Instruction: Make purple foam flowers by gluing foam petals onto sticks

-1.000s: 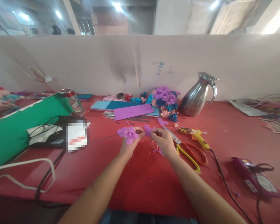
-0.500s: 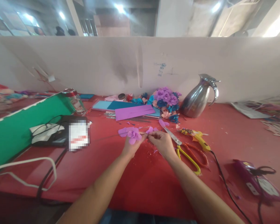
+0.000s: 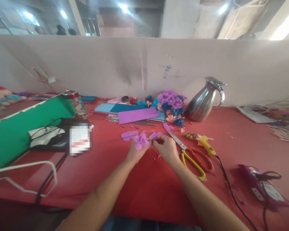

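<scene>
Over the middle of the red table, my left hand [image 3: 136, 152] is closed on a purple paper flower [image 3: 141, 141], which faces up above the fingers. My right hand [image 3: 167, 146] is pinched close beside it, its fingertips almost meeting the left ones. What it grips is too small to make out. A small purple petal piece [image 3: 155, 135] shows just behind the fingertips. More purple petals [image 3: 129, 135] lie to the left of the flower. Open scissors [image 3: 191, 156] with red and yellow handles rest right of my right hand.
Behind are a purple paper strip [image 3: 138, 115], a flower bunch [image 3: 171, 100] and a steel jug [image 3: 204, 100]. At right lie a yellow glue gun [image 3: 207, 146] and a maroon box [image 3: 265, 186]. A glass jar [image 3: 77, 104] and green board [image 3: 36, 130] are left.
The flower has shifted slightly right and turned a little in my left hand. My right hand stays pinched near it, with slightly changed finger positions. The view has moved slightly.
</scene>
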Motion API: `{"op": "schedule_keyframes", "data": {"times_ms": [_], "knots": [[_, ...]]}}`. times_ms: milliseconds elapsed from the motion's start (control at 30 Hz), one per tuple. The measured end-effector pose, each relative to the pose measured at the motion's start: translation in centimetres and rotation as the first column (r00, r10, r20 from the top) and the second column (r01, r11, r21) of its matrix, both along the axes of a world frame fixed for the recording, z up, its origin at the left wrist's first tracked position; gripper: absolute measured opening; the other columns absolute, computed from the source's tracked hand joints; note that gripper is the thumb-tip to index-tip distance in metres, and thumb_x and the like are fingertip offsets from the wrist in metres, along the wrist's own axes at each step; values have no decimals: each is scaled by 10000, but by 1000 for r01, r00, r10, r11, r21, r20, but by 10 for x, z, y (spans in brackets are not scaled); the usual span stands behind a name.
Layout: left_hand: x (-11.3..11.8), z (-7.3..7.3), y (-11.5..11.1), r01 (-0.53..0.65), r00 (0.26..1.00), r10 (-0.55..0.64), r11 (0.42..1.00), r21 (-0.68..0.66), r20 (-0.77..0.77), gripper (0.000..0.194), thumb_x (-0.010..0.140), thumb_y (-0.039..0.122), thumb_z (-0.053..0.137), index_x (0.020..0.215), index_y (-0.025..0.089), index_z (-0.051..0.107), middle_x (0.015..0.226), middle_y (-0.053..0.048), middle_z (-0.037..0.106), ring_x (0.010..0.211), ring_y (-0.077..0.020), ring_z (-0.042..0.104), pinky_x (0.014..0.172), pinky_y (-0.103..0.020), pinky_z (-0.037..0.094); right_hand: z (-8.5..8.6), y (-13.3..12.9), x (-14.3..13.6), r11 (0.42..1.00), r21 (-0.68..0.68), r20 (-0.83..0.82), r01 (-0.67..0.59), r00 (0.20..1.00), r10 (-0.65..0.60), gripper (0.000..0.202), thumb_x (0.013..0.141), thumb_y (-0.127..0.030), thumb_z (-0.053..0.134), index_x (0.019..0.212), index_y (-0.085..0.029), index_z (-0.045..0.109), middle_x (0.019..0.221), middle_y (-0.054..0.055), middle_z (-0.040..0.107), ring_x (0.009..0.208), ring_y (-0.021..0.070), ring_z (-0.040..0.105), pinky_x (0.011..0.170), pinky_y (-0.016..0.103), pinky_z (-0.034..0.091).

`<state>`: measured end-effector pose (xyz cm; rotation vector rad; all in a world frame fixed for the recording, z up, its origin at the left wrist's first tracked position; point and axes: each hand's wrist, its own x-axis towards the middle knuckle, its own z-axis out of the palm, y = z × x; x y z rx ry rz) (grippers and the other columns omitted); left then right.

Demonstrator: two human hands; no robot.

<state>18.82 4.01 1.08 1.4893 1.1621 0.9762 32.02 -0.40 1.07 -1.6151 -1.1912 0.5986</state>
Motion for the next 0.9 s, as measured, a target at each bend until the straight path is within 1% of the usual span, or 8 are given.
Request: {"op": "schedule_keyframes", "data": {"times_ms": [100, 200, 333, 433, 533, 600, 733, 900], "knots": [[2, 0, 1, 32, 995, -24, 996, -83, 99, 142, 653, 338, 694, 685, 203, 724, 747, -26, 721, 812, -222, 647, 769, -319, 476, -2, 3, 0, 999, 8, -120, -36, 992, 37, 121, 667, -291, 578, 587, -200, 590, 551, -23, 585, 538, 137, 526, 523, 243, 360], [4, 0, 4, 45, 981, -14, 987, -155, 193, 179, 645, 347, 693, 703, 183, 732, 778, -57, 734, 865, -240, 655, 839, -348, 461, -1, 4, 0, 996, 35, -263, -77, 961, 83, 129, 662, -296, 579, 583, -194, 577, 544, -26, 564, 522, 125, 506, 526, 243, 368], [3, 3, 5, 71, 978, -29, 978, -197, 208, 220, 645, 373, 708, 759, 187, 735, 834, -69, 742, 918, -255, 650, 861, -362, 445, 3, 4, 1, 992, 62, -340, -112, 932, 126, 114, 654, -287, 580, 611, -183, 602, 571, -15, 586, 544, 131, 530, 556, 252, 395], [0, 4, 5, 104, 978, -74, 983, -150, 193, 221, 667, 373, 706, 803, 200, 726, 861, -61, 732, 925, -248, 643, 858, -359, 441, 4, 3, 2, 989, 74, -333, -129, 932, 146, 116, 657, -282, 574, 631, -179, 620, 591, -9, 602, 560, 133, 541, 573, 255, 407], [-2, 3, 6, 115, 985, -106, 991, -63, 138, 186, 697, 367, 684, 779, 204, 718, 832, -56, 719, 891, -244, 640, 847, -371, 441, 4, 3, 3, 989, 64, -281, -133, 949, 146, 112, 662, -275, 574, 642, -178, 626, 598, -9, 608, 559, 126, 532, 569, 250, 400], [-2, 1, 6, 98, 992, -95, 995, -25, 85, 163, 706, 357, 668, 753, 207, 713, 798, -46, 709, 860, -242, 638, 833, -377, 442, 3, 3, 3, 990, 53, -250, -128, 959, 137, 110, 662, -273, 577, 650, -178, 629, 607, -6, 615, 564, 126, 532, 567, 248, 400], [-2, 1, 6, 62, 998, -62, 998, -11, 13, 183, 702, 386, 661, 743, 214, 710, 756, -24, 698, 819, -229, 632, 799, -366, 444, 0, 3, 3, 992, 32, -221, -121, 967, 125, 128, 670, -291, 569, 662, -182, 635, 615, 2, 628, 578, 139, 553, 574, 255, 429], [-2, 0, 7, 40, 999, -40, 999, 6, 22, 169, 701, 378, 654, 714, 218, 709, 733, -16, 696, 784, -214, 626, 776, -349, 450, -3, 5, 3, 992, 24, -215, -121, 969, 123, 126, 672, -297, 567, 679, -193, 637, 623, -2, 637, 592, 150, 588, 595, 267, 469]]}}
